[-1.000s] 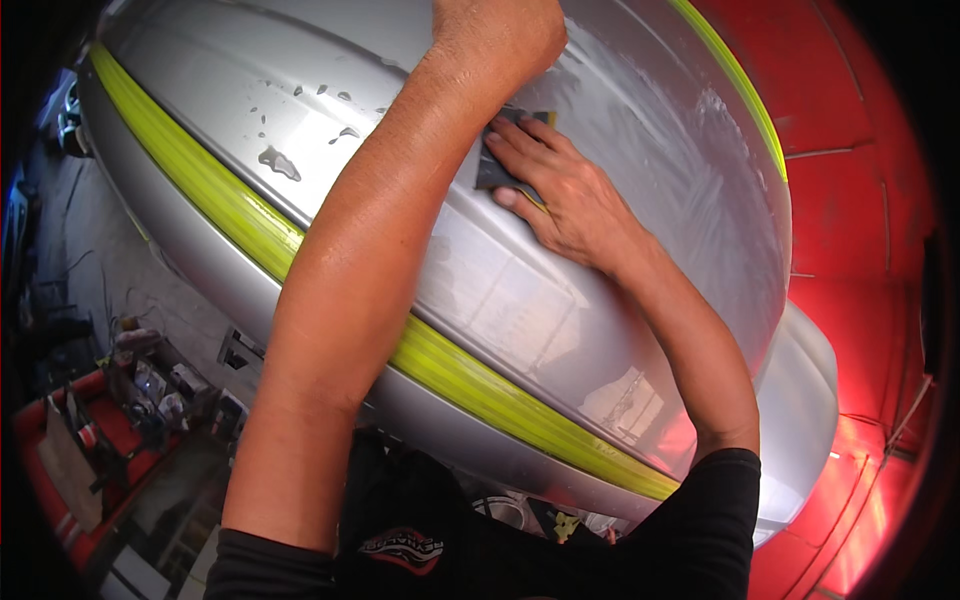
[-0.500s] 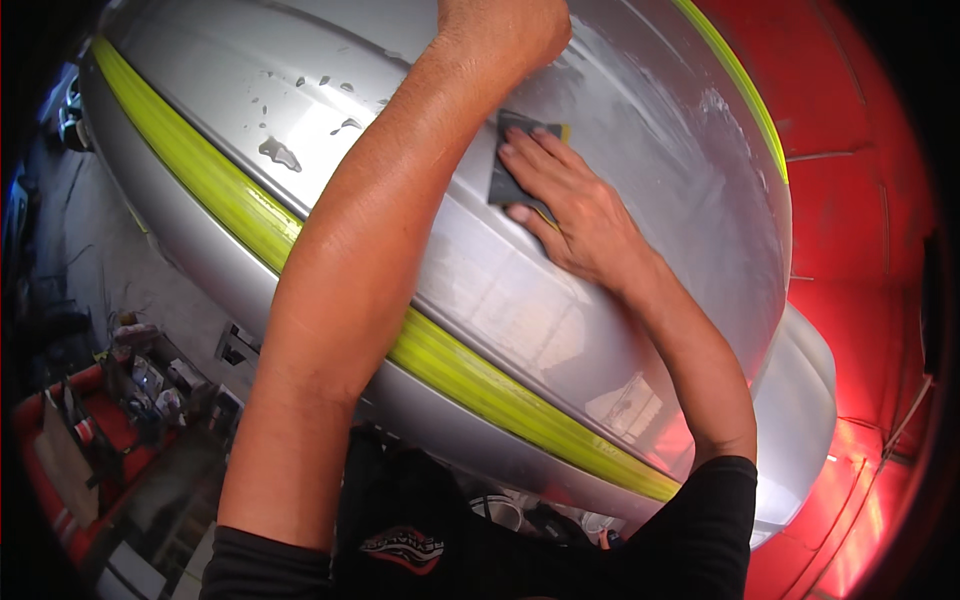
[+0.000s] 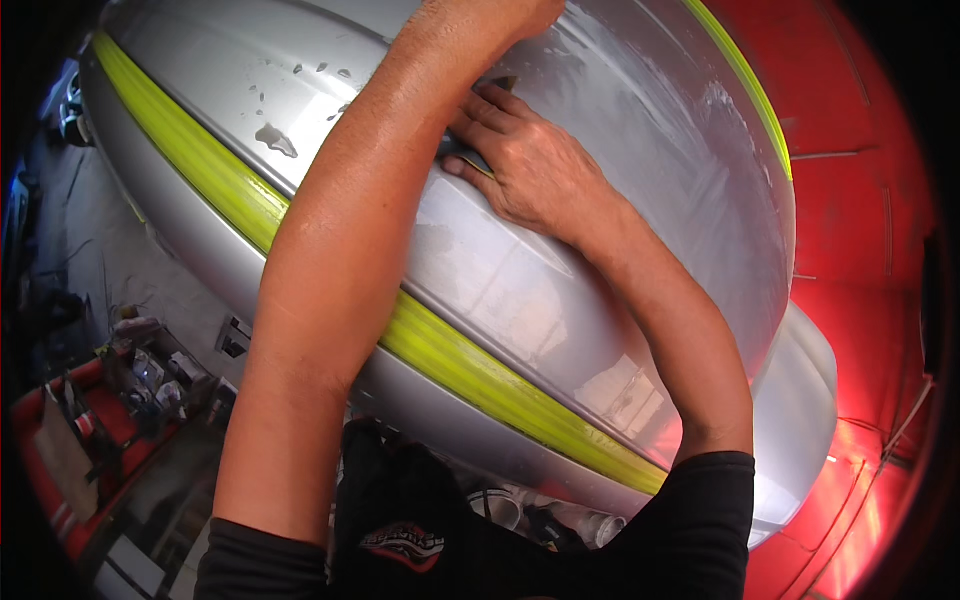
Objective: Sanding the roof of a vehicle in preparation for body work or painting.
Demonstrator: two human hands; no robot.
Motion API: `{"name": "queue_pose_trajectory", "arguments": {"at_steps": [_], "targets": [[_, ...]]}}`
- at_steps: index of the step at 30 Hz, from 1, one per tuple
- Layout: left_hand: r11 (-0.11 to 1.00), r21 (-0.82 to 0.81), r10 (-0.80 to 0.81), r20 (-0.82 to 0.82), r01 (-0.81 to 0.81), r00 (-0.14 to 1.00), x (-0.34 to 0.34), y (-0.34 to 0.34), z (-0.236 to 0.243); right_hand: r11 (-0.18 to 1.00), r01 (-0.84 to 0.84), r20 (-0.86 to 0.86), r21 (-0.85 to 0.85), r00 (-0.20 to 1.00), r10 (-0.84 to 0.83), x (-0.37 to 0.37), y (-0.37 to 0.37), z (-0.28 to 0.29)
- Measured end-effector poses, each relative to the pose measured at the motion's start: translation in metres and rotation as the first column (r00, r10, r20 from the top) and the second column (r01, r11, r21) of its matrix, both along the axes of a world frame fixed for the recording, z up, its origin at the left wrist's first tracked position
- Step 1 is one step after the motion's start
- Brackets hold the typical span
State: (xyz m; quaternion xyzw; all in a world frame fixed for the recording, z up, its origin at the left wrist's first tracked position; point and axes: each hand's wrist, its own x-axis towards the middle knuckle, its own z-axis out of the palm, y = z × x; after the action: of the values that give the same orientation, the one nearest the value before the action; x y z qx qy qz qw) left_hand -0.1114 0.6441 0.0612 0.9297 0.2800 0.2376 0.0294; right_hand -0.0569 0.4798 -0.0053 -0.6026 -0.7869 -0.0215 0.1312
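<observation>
A dark sheet of sandpaper with a yellowish edge lies under the fingers of my right hand, which presses it flat against a silver car body panel. My left forearm crosses in front and hides part of the sheet. At the top edge of the picture, my left hand is over the panel; its fingers are out of view. The panel is wet, with dull whitish smears on its right part and water drops left of my forearm. Yellow-green masking tape runs along the panel's near side.
More yellow-green tape borders the far right side, beside a red surface. On the lower left, a red tray holds several tools and small items. A round metal container stands below the panel, close to my body.
My right hand has slid left and slightly upward with the sandpaper, so that its fingertips are now behind my left forearm. My left forearm has shifted slightly left.
</observation>
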Motion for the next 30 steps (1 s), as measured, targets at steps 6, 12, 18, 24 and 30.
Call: {"name": "queue_pose_trajectory", "arguments": {"at_steps": [6, 12, 18, 24, 30], "targets": [[0.953, -0.266, 0.161, 0.038, -0.145, 0.986, 0.001, 0.002, 0.006, 0.998, 0.048, 0.08, -0.046, 0.996, -0.044, 0.007, -0.071, 0.009], [0.969, -0.222, 0.117, 0.023, -0.109, 0.993, 0.004, -0.001, 0.006, 0.999, 0.035, 0.007, -0.027, 0.999, -0.035, -0.011, 0.003, 0.006], [0.957, -0.263, 0.128, 0.006, -0.122, 0.992, 0.004, 0.001, 0.005, 0.998, 0.035, 0.005, -0.052, 0.999, -0.035, -0.002, -0.046, 0.011], [0.967, -0.253, 0.051, 0.09, -0.027, 0.995, 0.0, -0.002, 0.004, 0.991, 0.107, 0.065, -0.077, 0.993, -0.102, -0.002, -0.066, 0.01], [0.983, -0.173, 0.038, -0.109, -0.057, 0.993, 0.006, 0.0, 0.003, 0.996, 0.036, -0.119, -0.084, 0.992, -0.046, -0.008, 0.005, 0.0]]}}
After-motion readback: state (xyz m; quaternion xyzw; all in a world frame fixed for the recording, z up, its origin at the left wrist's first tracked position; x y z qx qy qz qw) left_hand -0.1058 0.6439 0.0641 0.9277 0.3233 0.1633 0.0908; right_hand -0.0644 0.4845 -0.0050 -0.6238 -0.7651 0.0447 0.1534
